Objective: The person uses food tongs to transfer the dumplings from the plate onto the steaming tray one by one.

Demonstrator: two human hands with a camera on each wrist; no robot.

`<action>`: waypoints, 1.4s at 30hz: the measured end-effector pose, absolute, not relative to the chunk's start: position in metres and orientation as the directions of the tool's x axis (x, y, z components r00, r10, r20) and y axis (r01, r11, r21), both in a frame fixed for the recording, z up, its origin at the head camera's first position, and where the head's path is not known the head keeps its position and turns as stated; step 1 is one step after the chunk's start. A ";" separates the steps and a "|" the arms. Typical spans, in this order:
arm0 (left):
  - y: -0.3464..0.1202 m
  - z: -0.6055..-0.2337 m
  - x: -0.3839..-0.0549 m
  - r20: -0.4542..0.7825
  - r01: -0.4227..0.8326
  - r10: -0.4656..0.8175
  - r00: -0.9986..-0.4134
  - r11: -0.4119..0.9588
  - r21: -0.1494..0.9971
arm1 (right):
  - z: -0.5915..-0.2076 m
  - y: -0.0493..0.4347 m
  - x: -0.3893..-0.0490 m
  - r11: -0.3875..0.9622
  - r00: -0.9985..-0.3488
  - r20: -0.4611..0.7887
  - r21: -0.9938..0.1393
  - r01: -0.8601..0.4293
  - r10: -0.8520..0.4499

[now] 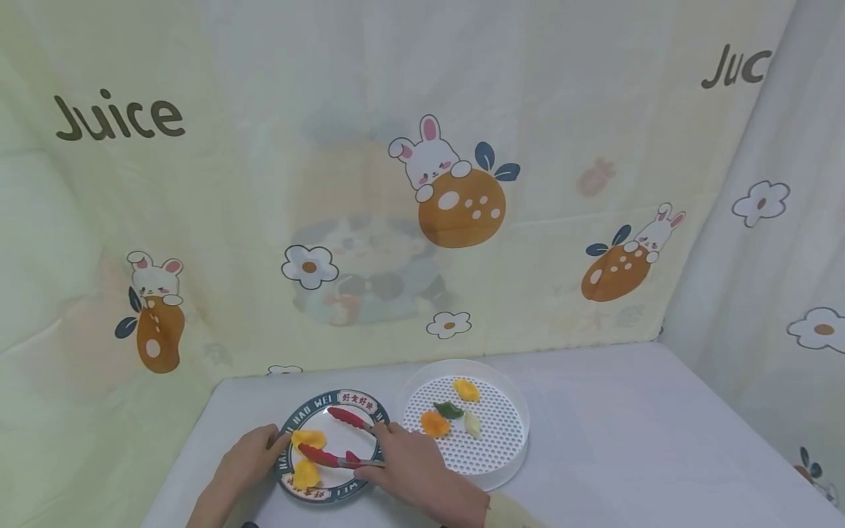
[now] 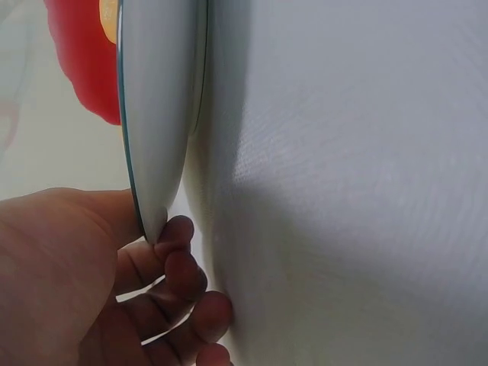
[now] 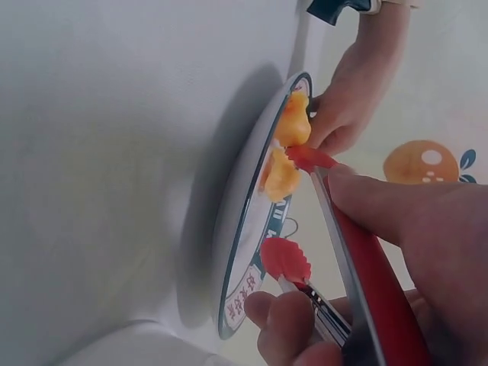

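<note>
The plate (image 1: 343,441) sits at the lower center-left of the head frame, on the table (image 1: 594,425), between the two hands. The left hand (image 1: 249,458) pinches the left rim, thumb on the upper side and fingertips curled beneath. The right hand (image 1: 417,468), at the plate's right edge, grips the tongs (image 1: 323,457); their arms are spread, with both red tips over the plate and pointing left.

Two yellow dumplings, an upper one (image 1: 313,438) and a lower one (image 1: 306,477), lie on the plate's left part, near the left hand. The nearer tong tip is beside the upper dumpling; contact cannot be confirmed from these angles.

The round white tray (image 1: 491,449) stands just right of the plate, beyond the right hand. It contains a yellow piece (image 1: 466,389), a green piece (image 1: 449,409), an orange piece (image 1: 436,424) and a pale piece (image 1: 472,424).
</note>
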State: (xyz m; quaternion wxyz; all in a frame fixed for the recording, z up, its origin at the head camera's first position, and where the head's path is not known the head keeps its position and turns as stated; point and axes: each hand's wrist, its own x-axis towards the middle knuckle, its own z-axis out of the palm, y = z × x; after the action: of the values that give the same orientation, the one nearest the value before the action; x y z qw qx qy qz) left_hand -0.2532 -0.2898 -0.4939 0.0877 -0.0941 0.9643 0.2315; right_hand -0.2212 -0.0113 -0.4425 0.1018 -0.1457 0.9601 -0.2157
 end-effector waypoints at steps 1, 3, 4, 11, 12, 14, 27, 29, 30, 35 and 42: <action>-0.290 -0.494 -0.253 -0.213 -0.222 -0.140 -0.967 0.875 0.430 | -0.443 -0.012 -0.222 0.865 -0.937 -0.136 -0.445 -0.233 -0.323; -0.290 -0.494 -0.254 -0.211 -0.218 -0.138 -0.968 0.877 0.428 | -0.444 -0.014 -0.223 0.866 -0.935 -0.132 -0.437 -0.243 -0.329; -0.290 -0.494 -0.254 -0.210 -0.218 -0.138 -0.968 0.877 0.428 | -0.445 -0.014 -0.223 0.867 -0.933 -0.127 -0.429 -0.253 -0.335; -0.288 -0.494 -0.253 -0.203 -0.209 -0.131 -0.970 0.878 0.430 | -0.449 -0.017 -0.225 0.860 -0.910 -0.082 -0.373 -0.350 -0.406; -0.288 -0.493 -0.253 -0.202 -0.209 -0.132 -0.970 0.879 0.429 | -0.450 -0.017 -0.225 0.859 -0.908 -0.078 -0.366 -0.358 -0.411; -0.287 -0.492 -0.253 -0.202 -0.209 -0.133 -0.970 0.880 0.426 | -0.449 -0.017 -0.226 0.859 -0.906 -0.072 -0.357 -0.367 -0.417; -0.287 -0.491 -0.252 -0.200 -0.208 -0.134 -0.971 0.883 0.420 | -0.444 -0.013 -0.223 0.841 -0.903 -0.070 -0.400 -0.363 -0.423; -0.286 -0.490 -0.251 -0.203 -0.211 -0.135 -0.970 0.883 0.418 | -0.442 -0.011 -0.222 0.835 -0.906 -0.073 -0.424 -0.350 -0.417; -0.286 -0.490 -0.251 -0.203 -0.210 -0.135 -0.970 0.884 0.417 | -0.442 -0.010 -0.222 0.834 -0.907 -0.075 -0.432 -0.344 -0.414; -0.286 -0.489 -0.250 -0.194 -0.204 -0.133 -0.972 0.887 0.415 | -0.440 -0.006 -0.222 0.830 -0.912 -0.077 -0.451 -0.329 -0.403; -0.286 -0.490 -0.250 -0.195 -0.214 -0.143 -0.970 0.883 0.417 | -0.438 -0.001 -0.220 0.828 -0.912 -0.087 -0.462 -0.319 -0.400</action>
State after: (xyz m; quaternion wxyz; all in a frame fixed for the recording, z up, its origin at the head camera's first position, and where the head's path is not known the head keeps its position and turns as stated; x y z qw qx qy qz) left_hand -0.2505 -0.2860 -0.4901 0.0797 -0.0924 0.9671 0.2231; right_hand -0.2198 -0.0009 -0.4378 0.0901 -0.1889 0.9517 -0.2246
